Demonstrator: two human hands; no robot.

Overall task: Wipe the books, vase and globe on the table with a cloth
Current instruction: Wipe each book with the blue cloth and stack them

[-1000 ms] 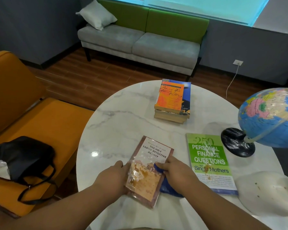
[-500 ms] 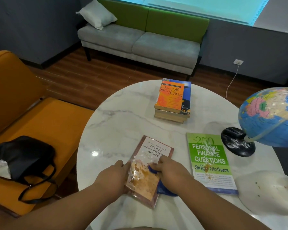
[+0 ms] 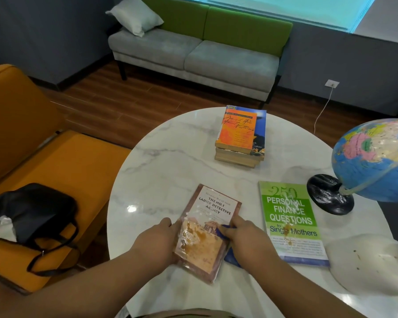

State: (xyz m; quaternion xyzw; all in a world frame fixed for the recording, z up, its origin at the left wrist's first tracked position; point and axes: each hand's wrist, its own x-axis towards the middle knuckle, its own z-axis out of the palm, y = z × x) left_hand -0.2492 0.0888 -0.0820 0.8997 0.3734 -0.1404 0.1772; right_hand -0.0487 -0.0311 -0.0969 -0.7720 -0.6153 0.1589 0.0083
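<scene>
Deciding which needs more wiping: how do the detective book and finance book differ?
The detective book is brown and smaller; the finance book is green and larger. The detective book is held by the left hand, smeared widely; the finance book lies untouched with smaller stains. Both are stained orange.

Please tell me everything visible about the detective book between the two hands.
The book is a brown-bordered paperback titled "The No.1 Ladies' Detective Agency", seemingly in shiny clear wrap, with orange-brown smears on its lower half. It lies askew on the marble table. The left hand grips its left edge; the right hand holds a blue cloth against its right edge.
</scene>
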